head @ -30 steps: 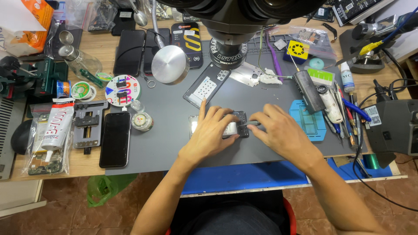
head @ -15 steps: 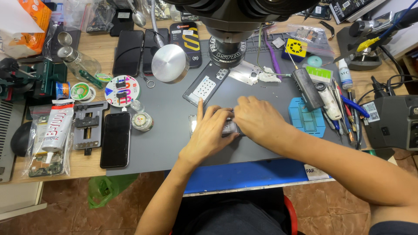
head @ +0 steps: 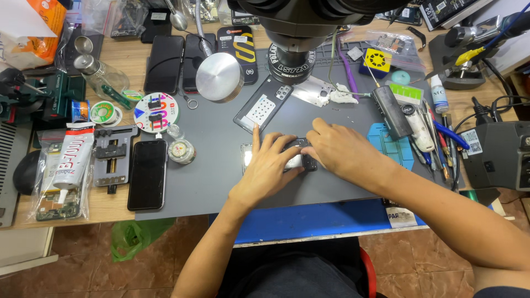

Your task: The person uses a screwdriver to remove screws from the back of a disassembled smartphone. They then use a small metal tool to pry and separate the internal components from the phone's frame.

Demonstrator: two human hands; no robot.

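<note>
Pinching a small dark phone part (head: 298,154) w/ both hands: left hand (head: 269,168) fingers spread over it, right hand (head: 338,149) gripping its right end. Clear bag (head: 61,165) far left holds glue tube (head: 70,160).

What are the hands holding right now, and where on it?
Both hands pin a small dark phone flat on the grey mat: left hand covers its left end, right hand grips its right end.
</note>
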